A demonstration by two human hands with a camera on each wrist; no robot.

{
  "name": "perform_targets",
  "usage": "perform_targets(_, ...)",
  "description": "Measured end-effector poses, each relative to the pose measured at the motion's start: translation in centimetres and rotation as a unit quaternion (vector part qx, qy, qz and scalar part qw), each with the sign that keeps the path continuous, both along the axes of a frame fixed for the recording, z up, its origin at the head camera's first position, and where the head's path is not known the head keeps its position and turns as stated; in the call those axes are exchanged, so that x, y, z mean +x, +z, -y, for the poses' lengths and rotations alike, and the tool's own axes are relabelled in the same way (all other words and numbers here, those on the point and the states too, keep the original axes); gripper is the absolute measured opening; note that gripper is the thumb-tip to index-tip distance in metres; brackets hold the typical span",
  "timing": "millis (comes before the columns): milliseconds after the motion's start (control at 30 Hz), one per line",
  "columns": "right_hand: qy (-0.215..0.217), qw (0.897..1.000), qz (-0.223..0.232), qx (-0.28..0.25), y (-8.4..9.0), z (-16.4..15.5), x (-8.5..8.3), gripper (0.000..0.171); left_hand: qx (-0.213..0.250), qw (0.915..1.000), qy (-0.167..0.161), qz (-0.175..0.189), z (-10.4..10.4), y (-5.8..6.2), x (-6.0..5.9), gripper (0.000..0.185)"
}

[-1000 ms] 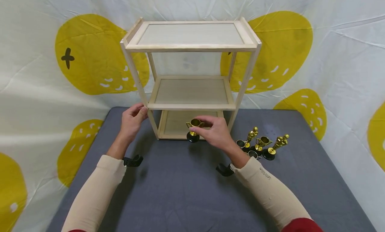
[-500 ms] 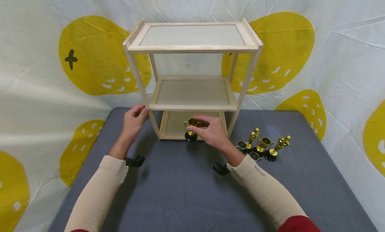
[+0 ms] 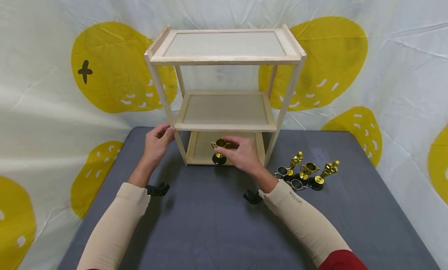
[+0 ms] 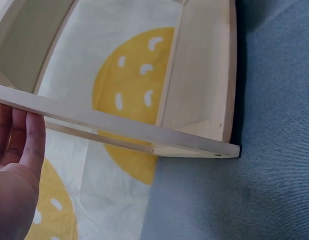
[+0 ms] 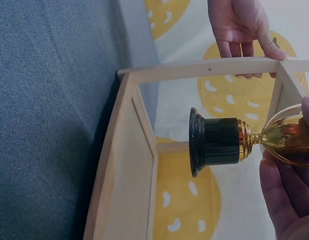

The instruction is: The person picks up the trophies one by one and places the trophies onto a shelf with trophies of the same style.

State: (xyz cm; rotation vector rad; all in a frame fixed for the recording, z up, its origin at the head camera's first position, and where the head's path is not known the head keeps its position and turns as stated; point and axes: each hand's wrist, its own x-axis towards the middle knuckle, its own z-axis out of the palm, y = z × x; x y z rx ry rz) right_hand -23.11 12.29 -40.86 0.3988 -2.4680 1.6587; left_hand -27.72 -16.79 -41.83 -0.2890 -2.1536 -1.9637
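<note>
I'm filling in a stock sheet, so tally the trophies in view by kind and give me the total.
Gold cup trophies: 2 (one in the right hand, one on the table)
Gold figure trophies: 2
Silver-looking cup trophies: 2
Total: 6

Cream sleeves (image 3: pixel 113 223) | dark lettering (image 3: pixel 295 199) — right one | black wrist gear (image 3: pixel 158 189) | red cloth (image 3: pixel 342 261)
</note>
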Motion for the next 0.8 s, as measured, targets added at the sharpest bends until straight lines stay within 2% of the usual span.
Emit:
perform_targets(333, 0.008, 1.000, 0.020, -0.001, -0.5, 0.5, -0.4, 0.040, -0.005, 0.9999, 0.004, 0.008, 0.0, 0.0, 0.1, 0.039)
perform_targets(667, 0.013, 1.000, 0.016, -0.012, -0.7, 1.1, -0.7, 0.037, 0.037, 0.9993, -0.006, -0.003, -0.1, -0.4, -0.1, 0.029)
perform_targets(800, 0.015, 1.000, 0.015, -0.012, -0.8, 1.3, -0.8, 0.037, 0.036, 0.9993, -0.009, -0.006, -0.1, -0.4, 0.0, 0.027)
